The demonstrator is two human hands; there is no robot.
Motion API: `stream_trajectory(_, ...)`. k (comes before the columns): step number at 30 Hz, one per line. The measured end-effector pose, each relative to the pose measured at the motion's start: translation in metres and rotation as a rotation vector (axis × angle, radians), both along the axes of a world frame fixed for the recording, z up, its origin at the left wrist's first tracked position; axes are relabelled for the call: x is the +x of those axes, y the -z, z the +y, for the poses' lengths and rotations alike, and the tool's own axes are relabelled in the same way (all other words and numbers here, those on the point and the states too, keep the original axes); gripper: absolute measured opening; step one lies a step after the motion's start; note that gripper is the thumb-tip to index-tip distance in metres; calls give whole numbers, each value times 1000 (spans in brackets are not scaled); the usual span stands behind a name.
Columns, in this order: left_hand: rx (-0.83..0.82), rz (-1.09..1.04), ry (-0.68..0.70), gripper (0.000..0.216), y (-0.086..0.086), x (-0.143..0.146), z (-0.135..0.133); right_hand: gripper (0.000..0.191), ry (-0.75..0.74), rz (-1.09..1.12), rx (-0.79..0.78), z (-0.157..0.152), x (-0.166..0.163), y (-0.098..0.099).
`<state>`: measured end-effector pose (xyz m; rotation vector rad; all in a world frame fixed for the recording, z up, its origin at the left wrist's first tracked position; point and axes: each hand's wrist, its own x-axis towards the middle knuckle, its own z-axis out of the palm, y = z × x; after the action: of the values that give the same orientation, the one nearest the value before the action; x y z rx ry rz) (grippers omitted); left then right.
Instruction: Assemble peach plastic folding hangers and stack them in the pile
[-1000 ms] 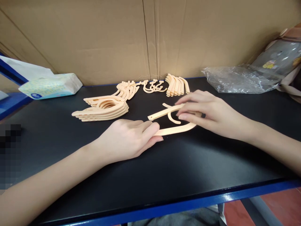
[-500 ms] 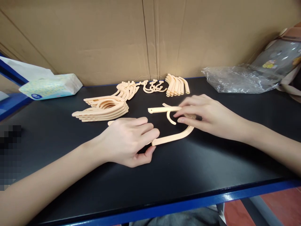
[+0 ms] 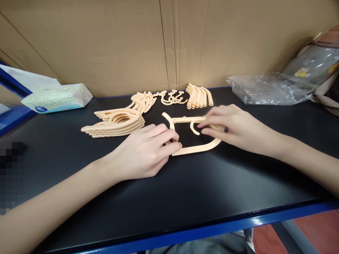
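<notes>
A cream plastic folding clothes hanger (image 3: 196,149) lies low over the black tabletop, its two arms pointing left. My right hand (image 3: 230,128) is closed around its right end, hiding the middle joint. The small curved hook (image 3: 194,127) shows between the arms, beside my right fingertips. My left hand (image 3: 149,151) is closed on a curved cream hanger piece (image 3: 168,120), which stands across the arms' left ends. Its upper end sticks out above my fingers; the lower part is hidden. Whether the piece is joined to either arm, I cannot tell.
Stacked folded hangers (image 3: 113,128) lie left of centre. Behind are a pile of cream parts (image 3: 144,100), loose hooks (image 3: 172,98) and curved pieces (image 3: 200,96). A tissue pack (image 3: 58,98) sits back left, a clear plastic bag (image 3: 270,90) back right. Cardboard (image 3: 119,46) walls the rear.
My left hand has turned and shifted slightly up, swinging the curved piece upright against the arms' left ends. The hanger's near arm has moved slightly up. My right hand stays almost in place.
</notes>
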<state>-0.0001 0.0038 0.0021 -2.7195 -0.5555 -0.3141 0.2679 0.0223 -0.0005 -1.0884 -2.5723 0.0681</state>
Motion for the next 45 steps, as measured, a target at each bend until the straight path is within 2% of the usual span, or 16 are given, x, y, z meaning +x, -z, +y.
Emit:
stream_trajectory(7, 11, -66, -99, 31, 5, -3, 3, 23, 28, -4, -4, 1, 1, 1)
stream_trajectory(16, -353, -230, -181, 26, 5, -3, -1, 27, 120, 14, 33, 2, 2, 1)
stream_trajectory(24, -352, -263, -144, 11, 7, 0, -5, 27, 148, 0, 19, 1, 0, 1)
stream_trajectory(29, -443, -305, -133, 7, 7, 0, -2, 28, 162, -3, 19, 0, 0, 2)
stream_trajectory(36, -496, -294, -95, 20, 7, 0, -4, 28, 165, -4, 28, 1, 0, 3)
stream_trajectory(45, -466, -261, -6, 19, 9, 1, -2, 26, 165, -31, 41, 2, 1, 4)
